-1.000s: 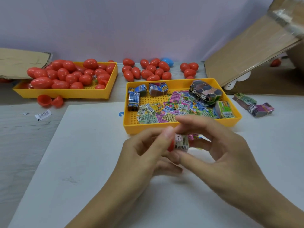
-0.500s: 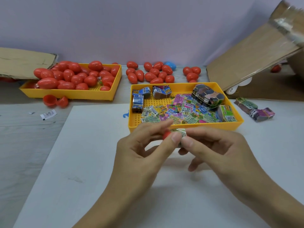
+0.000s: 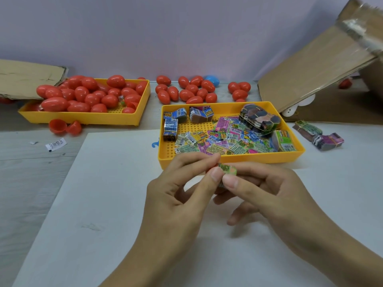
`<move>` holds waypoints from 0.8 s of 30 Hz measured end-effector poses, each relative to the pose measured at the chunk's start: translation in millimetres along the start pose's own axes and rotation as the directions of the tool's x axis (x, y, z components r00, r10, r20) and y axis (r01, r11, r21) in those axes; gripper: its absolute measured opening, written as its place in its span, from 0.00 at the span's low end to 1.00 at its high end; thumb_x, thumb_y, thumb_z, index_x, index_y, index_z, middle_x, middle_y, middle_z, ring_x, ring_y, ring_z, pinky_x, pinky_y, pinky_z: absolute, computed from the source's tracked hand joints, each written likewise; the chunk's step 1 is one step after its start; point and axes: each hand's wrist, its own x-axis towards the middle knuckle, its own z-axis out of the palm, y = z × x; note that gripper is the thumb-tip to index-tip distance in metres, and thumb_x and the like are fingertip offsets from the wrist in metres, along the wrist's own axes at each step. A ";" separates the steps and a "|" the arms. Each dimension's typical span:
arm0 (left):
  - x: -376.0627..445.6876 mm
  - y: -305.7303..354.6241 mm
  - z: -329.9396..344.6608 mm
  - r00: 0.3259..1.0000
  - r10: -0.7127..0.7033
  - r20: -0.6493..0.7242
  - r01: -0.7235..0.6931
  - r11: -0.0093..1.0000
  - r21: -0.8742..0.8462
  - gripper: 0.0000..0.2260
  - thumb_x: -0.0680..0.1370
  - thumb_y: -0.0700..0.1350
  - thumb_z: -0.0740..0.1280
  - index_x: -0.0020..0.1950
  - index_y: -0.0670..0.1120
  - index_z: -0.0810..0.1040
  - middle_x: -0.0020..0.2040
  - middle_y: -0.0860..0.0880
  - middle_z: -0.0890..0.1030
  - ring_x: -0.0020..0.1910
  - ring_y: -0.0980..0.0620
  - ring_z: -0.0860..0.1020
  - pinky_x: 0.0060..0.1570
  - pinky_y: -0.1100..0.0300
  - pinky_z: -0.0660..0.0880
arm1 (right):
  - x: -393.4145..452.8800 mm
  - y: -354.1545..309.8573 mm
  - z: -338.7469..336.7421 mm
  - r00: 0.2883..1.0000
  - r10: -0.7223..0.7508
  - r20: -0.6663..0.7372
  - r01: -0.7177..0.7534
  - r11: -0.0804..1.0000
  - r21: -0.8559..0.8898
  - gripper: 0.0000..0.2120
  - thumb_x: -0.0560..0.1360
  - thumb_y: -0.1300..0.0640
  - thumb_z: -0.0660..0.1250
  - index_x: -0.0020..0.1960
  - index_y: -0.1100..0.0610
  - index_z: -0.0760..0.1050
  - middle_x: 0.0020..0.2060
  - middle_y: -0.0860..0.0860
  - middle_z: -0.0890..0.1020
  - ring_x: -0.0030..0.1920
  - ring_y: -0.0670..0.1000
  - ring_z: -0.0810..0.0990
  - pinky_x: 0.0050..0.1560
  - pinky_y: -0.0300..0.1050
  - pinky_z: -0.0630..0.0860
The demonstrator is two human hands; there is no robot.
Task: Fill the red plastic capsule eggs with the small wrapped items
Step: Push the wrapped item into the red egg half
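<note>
green and shiny, a small wrapped item point(image 3: 227, 170) sits pinched between both hands, just in front of the near yellow tray point(image 3: 230, 158). the left hand point(image 3: 182, 195) pinches a bit of red egg half point(image 3: 215, 165) with thumb and pointer finger. the right hand point(image 3: 267, 191) pinches the wrapped item against it. more wrapped items point(image 3: 223, 139) lie in that tray. closed red eggs point(image 3: 89, 94) fill the far yellow tray point(image 3: 83, 119), and more red eggs point(image 3: 190, 91) lie by the wall.
</note>
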 end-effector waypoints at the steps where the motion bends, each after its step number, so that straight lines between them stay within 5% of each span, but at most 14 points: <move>1: 0.5 0.9 0.5 1.000 -0.006 -0.001 0.006 1.000 -0.019 0.10 0.73 0.41 0.74 0.54 0.48 0.86 0.52 0.48 0.83 0.51 0.57 0.83 0.46 0.71 0.78 | 0.2 -0.3 -0.8 1.000 -0.016 -0.005 0.016 1.000 0.010 0.12 0.70 0.55 0.71 0.53 0.54 0.85 0.43 0.58 0.86 0.43 0.55 0.86 0.33 0.43 0.80; 7: 3.2 -0.6 -2.7 0.997 0.012 -0.072 -0.017 0.997 -0.076 0.13 0.67 0.40 0.76 0.51 0.48 0.87 0.46 0.43 0.85 0.45 0.52 0.85 0.43 0.68 0.79 | 1.0 -1.4 -2.7 0.999 -0.018 0.038 0.015 0.997 0.073 0.12 0.73 0.56 0.70 0.56 0.55 0.84 0.48 0.58 0.86 0.48 0.57 0.86 0.36 0.45 0.81; 12: -0.3 -4.1 0.7 0.991 0.105 -0.081 -0.107 0.994 -0.015 0.09 0.70 0.39 0.75 0.49 0.45 0.86 0.47 0.46 0.83 0.47 0.56 0.83 0.44 0.70 0.78 | 5.1 -7.5 -2.7 0.992 0.113 0.053 -0.120 0.975 0.184 0.20 0.71 0.43 0.72 0.53 0.57 0.85 0.47 0.60 0.85 0.47 0.58 0.86 0.30 0.46 0.81; 15: -2.0 -4.2 2.4 0.994 0.099 -0.053 -0.100 0.995 -0.024 0.10 0.70 0.39 0.75 0.50 0.44 0.86 0.47 0.47 0.83 0.48 0.55 0.83 0.44 0.69 0.78 | 4.5 -3.1 -5.7 0.996 0.080 0.036 -0.084 0.987 0.135 0.17 0.71 0.47 0.70 0.51 0.59 0.85 0.45 0.60 0.85 0.46 0.58 0.86 0.28 0.45 0.80; 18: 0.5 -2.9 -0.3 1.000 -0.009 -0.023 0.006 0.994 -0.109 0.10 0.71 0.45 0.77 0.51 0.48 0.87 0.49 0.45 0.85 0.49 0.52 0.84 0.46 0.66 0.80 | 3.6 1.1 -8.1 1.000 -0.017 0.006 0.016 0.995 0.099 0.13 0.69 0.54 0.72 0.52 0.56 0.84 0.45 0.58 0.86 0.47 0.57 0.86 0.32 0.45 0.81; 21: 2.7 -2.9 -2.6 0.966 -0.250 0.060 0.257 0.951 -0.174 0.17 0.70 0.59 0.70 0.51 0.51 0.86 0.46 0.42 0.85 0.43 0.48 0.84 0.43 0.58 0.81 | 2.5 6.5 -9.4 0.974 -0.211 -0.079 0.200 0.971 -0.129 0.16 0.66 0.60 0.75 0.54 0.52 0.83 0.49 0.51 0.86 0.52 0.51 0.84 0.43 0.45 0.83; 24: 3.1 -4.9 -2.3 0.946 -0.298 0.127 0.320 0.919 -0.231 0.12 0.71 0.53 0.75 0.50 0.48 0.86 0.44 0.39 0.84 0.38 0.48 0.83 0.40 0.56 0.81 | 0.1 6.9 -8.2 0.943 -0.333 -0.001 0.320 0.909 -0.266 0.20 0.68 0.62 0.75 0.58 0.49 0.80 0.54 0.47 0.84 0.58 0.50 0.82 0.48 0.42 0.82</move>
